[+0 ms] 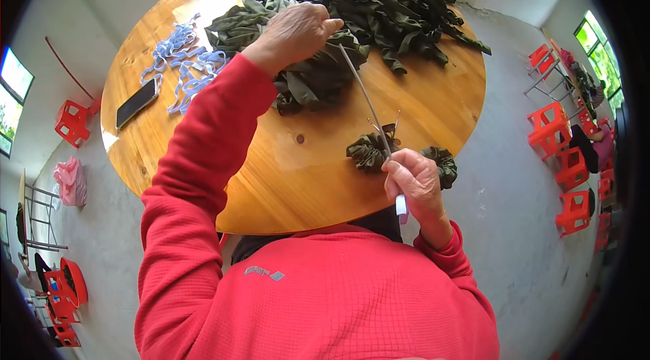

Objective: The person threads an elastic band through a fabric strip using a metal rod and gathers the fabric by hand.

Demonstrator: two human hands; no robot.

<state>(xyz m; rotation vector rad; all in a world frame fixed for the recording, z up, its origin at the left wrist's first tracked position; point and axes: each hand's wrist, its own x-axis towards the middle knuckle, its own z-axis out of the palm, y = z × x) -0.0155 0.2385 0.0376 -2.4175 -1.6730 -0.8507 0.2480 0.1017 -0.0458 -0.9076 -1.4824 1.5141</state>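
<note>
My right hand (414, 180) is closed around the lower end of a thin metal rod (362, 86), which slants up and away to the left. Below its fingers hangs a short white and pale purple piece (401, 207), maybe elastic or a handle. Gathered dark green fabric (367, 152) lies just left of that hand, and another ruffled green piece (441, 165) lies to its right. My left hand (296, 31) has its fingers pinched together over a heap of green cloth (308, 82), close to the rod's far tip. What it pinches is hidden.
A larger pile of dark green fabric strips (379, 4) covers the back of the round wooden table (284, 191). Pale blue elastic bands (179, 55) and a phone (137, 101) lie at the left. Red stools (550, 128) stand on the floor at both sides.
</note>
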